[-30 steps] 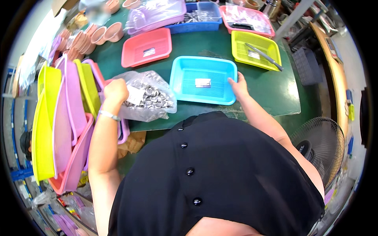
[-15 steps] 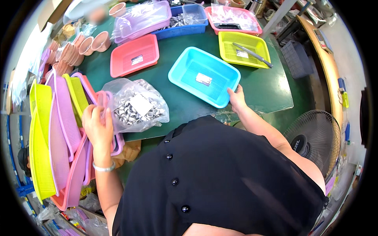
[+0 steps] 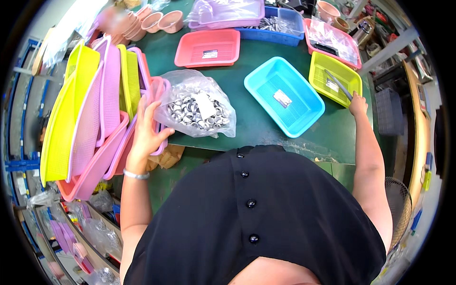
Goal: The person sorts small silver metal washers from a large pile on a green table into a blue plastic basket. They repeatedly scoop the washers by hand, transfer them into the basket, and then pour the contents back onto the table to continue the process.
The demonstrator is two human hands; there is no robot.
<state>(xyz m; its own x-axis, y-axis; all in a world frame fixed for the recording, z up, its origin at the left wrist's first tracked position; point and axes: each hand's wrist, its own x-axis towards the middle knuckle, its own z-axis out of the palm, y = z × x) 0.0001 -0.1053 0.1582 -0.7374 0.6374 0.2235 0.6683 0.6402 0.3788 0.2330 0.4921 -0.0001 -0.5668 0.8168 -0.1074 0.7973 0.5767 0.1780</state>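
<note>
My right hand [image 3: 359, 104] is closed on the near end of a long, thin grey tool [image 3: 338, 84], whose exact kind I cannot make out. This tool slants across a yellow-green plastic basket [image 3: 319, 81] on the right of the table. My left hand [image 3: 148, 130] has its fingers apart, thumb held out, beside a stack of colored baskets [image 3: 85, 123]. Next to it lies a clear plastic bag [image 3: 223, 107] of small silvery metal rings or caps, with a white paper on top. Between the hands sits a blue basket [image 3: 266, 85] with a label inside, touched by neither hand.
A coral basket [image 3: 207, 45] stands farther back on the green table [image 3: 237, 90]. Behind it are a lilac tray [image 3: 228, 19], a blue bin [image 3: 268, 34] with metal pieces and a pink tray [image 3: 352, 45]. Terracotta-colored pots [image 3: 170, 22] are at the back left; a fan [image 3: 400, 209] stands at right.
My right hand has let go of the blue basket, reached to the right and closed on the grey tool. My left hand has spread its thumb. The whole view has shifted.
</note>
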